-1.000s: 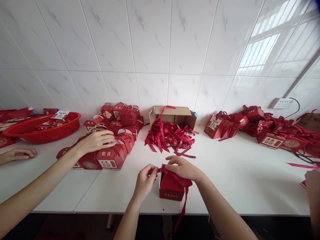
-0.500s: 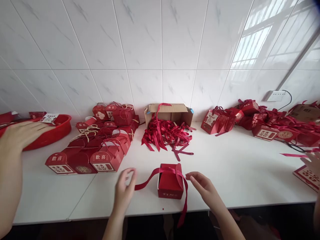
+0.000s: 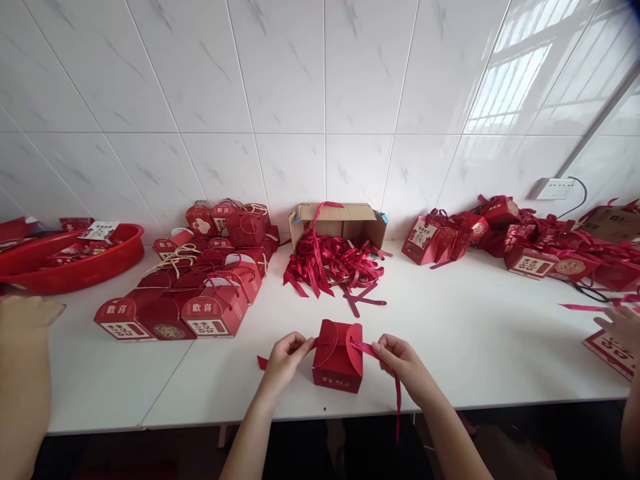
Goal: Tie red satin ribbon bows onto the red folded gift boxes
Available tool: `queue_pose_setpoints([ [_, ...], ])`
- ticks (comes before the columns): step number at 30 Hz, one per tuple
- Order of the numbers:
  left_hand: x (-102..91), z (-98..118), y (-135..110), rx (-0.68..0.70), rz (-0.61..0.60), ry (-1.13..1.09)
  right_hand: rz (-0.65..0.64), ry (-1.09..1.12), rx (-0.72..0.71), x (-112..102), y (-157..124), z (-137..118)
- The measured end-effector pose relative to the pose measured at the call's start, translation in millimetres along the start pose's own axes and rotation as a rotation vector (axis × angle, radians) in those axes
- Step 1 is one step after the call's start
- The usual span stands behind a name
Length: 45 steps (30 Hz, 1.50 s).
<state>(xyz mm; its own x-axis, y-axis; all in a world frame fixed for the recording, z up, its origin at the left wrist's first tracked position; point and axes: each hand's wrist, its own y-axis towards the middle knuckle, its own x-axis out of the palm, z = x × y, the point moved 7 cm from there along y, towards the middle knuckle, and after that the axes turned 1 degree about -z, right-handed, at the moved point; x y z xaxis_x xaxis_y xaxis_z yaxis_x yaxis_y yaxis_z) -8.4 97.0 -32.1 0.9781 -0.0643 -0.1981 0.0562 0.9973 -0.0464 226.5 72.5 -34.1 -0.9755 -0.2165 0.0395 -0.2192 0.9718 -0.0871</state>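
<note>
The left hand [image 3: 286, 355] pinches one side of a red ribbon [image 3: 366, 347] between thumb and fingers, and the right hand [image 3: 404, 363] pinches the other side. Between the two hands a small red box [image 3: 338, 373] stands upright on the counter [image 3: 475, 353], its rounded flaps folded together at the top, where the ribbon comes out toward either hand. One ribbon end shows just left of the left hand; another hangs below the right hand, past the counter's front edge. Beyond both hands, a heap of ribbons [image 3: 333, 267] spills from an open cardboard carton [image 3: 373, 212]. Farther left of the left hand sit grouped gift boxes [image 3: 170, 313], with a red basin [image 3: 100, 268] beyond. Well right of the right hand, a co-worker's hand [image 3: 623, 328] is by a printed red piece [image 3: 607, 352].
</note>
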Motion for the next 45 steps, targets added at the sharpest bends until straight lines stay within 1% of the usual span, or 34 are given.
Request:
queue_pose_setpoints([
  [4,-8.4,-7,-2,0.011,0.075,0.051,0.167,-0.208,-0.109,-22,10,-12],
  [7,-11.4,-10,-4,0.048,0.144,0.133,0.254,-0.343,-0.159,-30,12,-13],
  [12,-4.0,-15,-10,0.046,0.163,0.229,0.242,-0.399,-0.164,-25,12,4],
  [15,-4.3,-10,-19,0.066,0.259,0.293,0.278,-0.408,-0.187,-26,15,10],
  [17,-5.8,-10,-26,0.060,0.321,0.321,0.317,-0.423,-0.213,-31,18,8],
  [19,-7.4,-12,-31,0.045,0.355,0.328,0.339,-0.448,-0.230,-36,22,6],
  [21,-8.8,-16,-32,0.027,0.364,0.320,0.343,-0.473,-0.233,-40,26,4],
  [23,-7.9,-21,-29,0.007,0.328,0.302,0.341,-0.494,-0.231,-42,29,4],
  [24,-7.7,-22,-27,0.008,0.316,0.297,0.350,-0.505,-0.232,-43,30,4],
  [25,-9.0,-20,-26,0.027,0.329,0.296,0.370,-0.515,-0.235,-44,28,3],
  [26,-12.1,-16,-26,0.062,0.374,0.302,0.410,-0.527,-0.245,-45,25,3],
  [27,-17.1,-11,-29,0.108,0.456,0.315,0.471,-0.536,-0.264,-47,19,1],
  [29,-27.7,0,-43,0.190,0.651,0.333,0.625,-0.528,-0.312,-49,1,-3],
  [30,-29.7,3,-51,0.203,0.693,0.321,0.682,-0.501,-0.327,-49,-9,-4],
  [31,-28.4,3,-57,0.191,0.678,0.296,0.705,-0.456,-0.326,-46,-19,-3],
  [32,-23.2,0,-61,0.160,0.600,0.259,0.692,-0.395,-0.302,-42,-26,0],
  [35,7.0,-11,-68,0.028,0.241,0.186,0.431,-0.180,-0.103,-14,-33,22],
  [36,15.3,-13,-70,-0.006,0.166,0.194,0.342,-0.095,-0.033,-4,-33,29],
  [37,20.9,-15,-71,-0.035,0.123,0.212,0.271,0.009,0.028,6,-33,35],
  [39,24.0,-18,-69,-0.100,0.093,0.251,0.154,0.279,0.133,21,-31,45],
  [41,19.0,-22,-63,-0.177,0.093,0.269,0.076,0.580,0.190,30,-27,49],
  [43,10.5,-24,-56,-0.222,0.089,0.253,0.046,0.821,0.178,30,-23,48],
  [45,-0.4,-23,-49,-0.189,0.127,0.170,0.046,0.959,0.127,26,-19,45],
])
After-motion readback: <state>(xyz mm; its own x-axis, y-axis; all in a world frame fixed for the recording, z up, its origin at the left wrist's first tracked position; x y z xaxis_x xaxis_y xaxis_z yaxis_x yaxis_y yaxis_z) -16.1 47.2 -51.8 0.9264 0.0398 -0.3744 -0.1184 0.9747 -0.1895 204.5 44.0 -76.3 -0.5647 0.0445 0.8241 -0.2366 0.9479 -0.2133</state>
